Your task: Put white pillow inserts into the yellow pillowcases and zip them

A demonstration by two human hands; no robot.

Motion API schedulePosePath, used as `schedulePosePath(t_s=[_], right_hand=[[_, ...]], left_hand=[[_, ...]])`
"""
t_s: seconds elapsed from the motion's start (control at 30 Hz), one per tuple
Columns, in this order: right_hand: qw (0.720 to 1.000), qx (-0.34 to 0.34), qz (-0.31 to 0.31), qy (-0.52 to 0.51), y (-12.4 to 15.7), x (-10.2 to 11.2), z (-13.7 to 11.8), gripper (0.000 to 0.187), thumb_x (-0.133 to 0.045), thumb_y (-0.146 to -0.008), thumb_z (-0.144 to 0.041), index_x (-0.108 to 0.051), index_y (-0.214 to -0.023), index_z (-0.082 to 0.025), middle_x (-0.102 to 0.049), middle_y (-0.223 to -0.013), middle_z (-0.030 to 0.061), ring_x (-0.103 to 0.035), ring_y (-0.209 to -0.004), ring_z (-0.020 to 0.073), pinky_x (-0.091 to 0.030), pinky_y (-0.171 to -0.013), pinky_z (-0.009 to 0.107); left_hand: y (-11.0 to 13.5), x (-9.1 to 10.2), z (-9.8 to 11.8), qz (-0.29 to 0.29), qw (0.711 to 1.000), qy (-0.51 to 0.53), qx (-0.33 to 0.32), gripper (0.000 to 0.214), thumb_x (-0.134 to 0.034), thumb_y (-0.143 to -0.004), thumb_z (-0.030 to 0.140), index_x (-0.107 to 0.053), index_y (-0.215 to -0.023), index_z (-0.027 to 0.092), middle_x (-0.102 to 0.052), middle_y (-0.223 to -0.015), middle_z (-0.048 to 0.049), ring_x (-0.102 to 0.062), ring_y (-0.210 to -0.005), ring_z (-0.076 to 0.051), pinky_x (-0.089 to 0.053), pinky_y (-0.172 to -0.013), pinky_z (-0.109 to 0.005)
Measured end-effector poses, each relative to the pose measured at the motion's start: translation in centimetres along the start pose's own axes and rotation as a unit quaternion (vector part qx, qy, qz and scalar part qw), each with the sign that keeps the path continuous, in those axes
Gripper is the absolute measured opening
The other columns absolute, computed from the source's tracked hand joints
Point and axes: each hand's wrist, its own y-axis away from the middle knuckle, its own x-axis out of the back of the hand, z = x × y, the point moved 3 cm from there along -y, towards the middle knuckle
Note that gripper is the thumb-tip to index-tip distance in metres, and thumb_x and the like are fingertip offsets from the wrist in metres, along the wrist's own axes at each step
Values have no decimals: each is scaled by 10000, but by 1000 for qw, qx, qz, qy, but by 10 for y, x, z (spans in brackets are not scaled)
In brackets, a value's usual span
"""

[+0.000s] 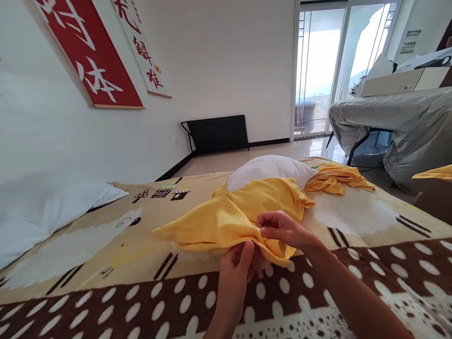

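Note:
A white pillow (270,170) lies on the bed, its near half inside a yellow pillowcase (226,220). My left hand (240,262) is closed on the near edge of the yellow pillowcase, thumb on top. My right hand (284,229) pinches the same bunched edge just to the right and slightly farther away. The open end of the case is gathered between both hands.
A patterned beige and brown blanket (370,245) covers the bed. More yellow cloth (335,178) lies behind the pillow. Another white pillow (42,207) rests at the left by the wall. A grey-covered table (406,122) with boxes stands at the right.

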Motion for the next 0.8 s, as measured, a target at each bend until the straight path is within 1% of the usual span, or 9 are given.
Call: schedulePosePath(t_s=[0.1, 0.2, 0.3, 0.37, 0.5, 0.57, 0.67, 0.7, 0.8], right_hand=[[1000, -6, -8, 22, 0, 1, -2, 380, -646, -779, -486, -524, -801, -127, -459, -747, -8, -384, -659, 74, -328, -587, 203], [999, -10, -4, 53, 0, 3, -2, 367, -644, -784, -475, -538, -810, -125, -473, -734, -6, -390, -652, 76, -334, -588, 206], [997, -3, -2, 75, 2, 3, -5, 330, -628, -802, -444, -544, -811, -125, -487, -740, -3, -398, -661, 80, -344, -597, 208], [995, 5, -9, 98, 3, 1, -8, 280, -617, -817, -398, -548, -805, -127, -495, -747, -5, -401, -669, 79, -349, -613, 207], [990, 13, -27, 139, 4, -2, -14, 230, -595, -832, -352, -546, -786, -132, -499, -731, -13, -398, -666, 80, -352, -628, 209], [988, 13, -24, 154, 4, 0, -14, 235, -592, -829, -359, -547, -783, -132, -502, -727, -11, -402, -666, 84, -354, -629, 211], [984, -5, -21, 175, 4, 3, -12, 239, -598, -822, -369, -557, -795, -135, -506, -727, -9, -417, -671, 91, -361, -634, 213], [983, -13, -27, 182, 4, 3, -11, 239, -605, -819, -370, -560, -799, -136, -509, -731, -9, -423, -675, 93, -364, -638, 213], [981, -27, -50, 188, 4, 1, -10, 239, -620, -809, -371, -558, -789, -141, -511, -735, -11, -427, -681, 93, -364, -643, 209]], left_hand=[[-1, 4, -2, 44, 998, 26, -25, 411, -727, -665, 488, -569, -713, 112, -444, -522, 40, -334, -456, -43, -250, -426, -169], [2, 5, 0, 76, 995, 37, -50, 397, -700, -694, 490, -556, -683, 120, -438, -517, 42, -337, -457, -43, -277, -427, -164], [5, 0, 1, 59, 998, 36, -10, 487, -606, -741, 578, -499, -592, 127, -459, -475, 17, -364, -402, -58, -252, -394, -187], [6, -3, 1, 40, 999, 24, 16, 523, -584, -747, 597, -486, -553, 121, -473, -451, -2, -376, -373, -62, -220, -396, -197], [3, -3, -2, 21, 999, 29, 1, 501, -658, -713, 543, -471, -511, 124, -438, -438, 12, -380, -397, -63, -236, -431, -210], [3, 0, -5, 35, 998, 53, -13, 491, -694, -684, 519, -446, -497, 139, -390, -429, 30, -351, -409, -61, -253, -430, -211], [7, 9, -5, 86, 992, 91, -27, 459, -714, -652, 494, -451, -495, 152, -341, -434, 40, -309, -423, -59, -264, -413, -204], [8, 12, -4, 94, 991, 96, -28, 427, -706, -653, 484, -478, -508, 153, -361, -450, 32, -326, -433, -66, -281, -412, -205], [6, 18, -3, 81, 991, 101, -32, 328, -635, -666, 482, -595, -615, 161, -530, -593, -28, -443, -498, -110, -360, -431, -230]])
